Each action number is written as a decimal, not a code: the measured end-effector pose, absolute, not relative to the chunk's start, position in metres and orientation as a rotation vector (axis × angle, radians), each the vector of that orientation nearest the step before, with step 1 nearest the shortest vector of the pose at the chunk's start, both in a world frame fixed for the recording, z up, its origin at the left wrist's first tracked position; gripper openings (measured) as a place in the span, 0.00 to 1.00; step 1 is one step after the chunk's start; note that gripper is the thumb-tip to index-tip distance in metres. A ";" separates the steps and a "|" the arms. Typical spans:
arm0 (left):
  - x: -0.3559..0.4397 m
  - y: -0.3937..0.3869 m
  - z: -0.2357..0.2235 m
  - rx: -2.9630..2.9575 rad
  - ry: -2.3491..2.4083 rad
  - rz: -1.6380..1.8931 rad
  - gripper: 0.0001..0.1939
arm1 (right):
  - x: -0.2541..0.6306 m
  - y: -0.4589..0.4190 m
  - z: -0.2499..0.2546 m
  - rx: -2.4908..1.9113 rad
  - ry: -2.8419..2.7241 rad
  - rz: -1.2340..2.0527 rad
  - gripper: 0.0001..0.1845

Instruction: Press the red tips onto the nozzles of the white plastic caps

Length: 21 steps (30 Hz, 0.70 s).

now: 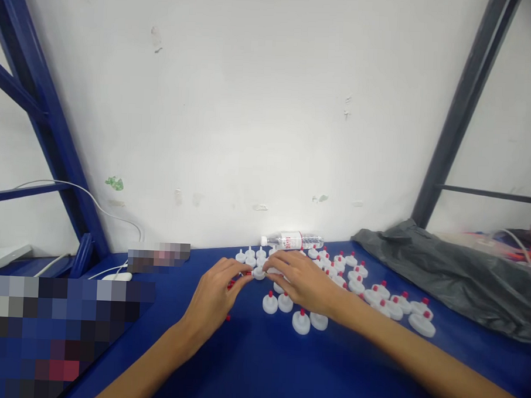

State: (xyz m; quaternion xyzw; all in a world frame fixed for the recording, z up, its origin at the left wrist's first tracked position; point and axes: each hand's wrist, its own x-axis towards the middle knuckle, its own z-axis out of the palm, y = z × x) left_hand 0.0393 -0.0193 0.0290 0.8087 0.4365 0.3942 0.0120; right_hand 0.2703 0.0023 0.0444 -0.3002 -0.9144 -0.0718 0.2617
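Right hand (pixel 294 277) holds a white lid (pixel 258 274) by its right edge in a narrow grip, thumb and index finger drawn close together. Left hand (pixel 222 285) faces it from the other side, also narrow: a small red cap (pixel 248 273) shows between thumb and forefinger, just beside the lid. Whether cap and lid touch, cannot tell; fingers cover the join.

White lid sits between the two hands, above the blue tabletop (pixel 249 368). Round base, like its neighbours.

Just behind the hands, toward the wall: a cluster of bare lids (pixel 250 253), spouts up, white all over. Below the left hand and beside it, loose red pieces (pixel 228 318), partly covered by the fingers.

Nearer the wearer, by the right hand and forearm: a few red-tipped lids (pixel 270 303), standing on their bases. More capped lids (pixel 393 308) spread across the right side of the table, beyond the right forearm, some close enough to touch.

Clear bottle (pixel 292 240), pale label with red print, lies on its side at the foot of the white wall (pixel 251 116). Dark grey sheet (pixel 447 277), crumpled, covers the table's far right. White cable (pixel 102 209) hangs at left, by the blue frame (pixel 53 113). Lower left is pixelated; contents unreadable.
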 end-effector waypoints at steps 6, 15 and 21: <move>0.050 -0.030 0.033 2.378 1.300 1.281 0.08 | 0.262 -0.009 0.037 -0.688 -2.522 -0.205 0.03; 0.050 -0.031 0.031 2.338 1.277 1.292 0.05 | 0.264 -0.008 0.034 -0.523 -2.551 -0.396 0.03; 0.051 -0.036 0.034 2.291 1.175 1.356 0.08 | 0.259 -0.016 0.044 -0.408 -2.526 -0.694 0.12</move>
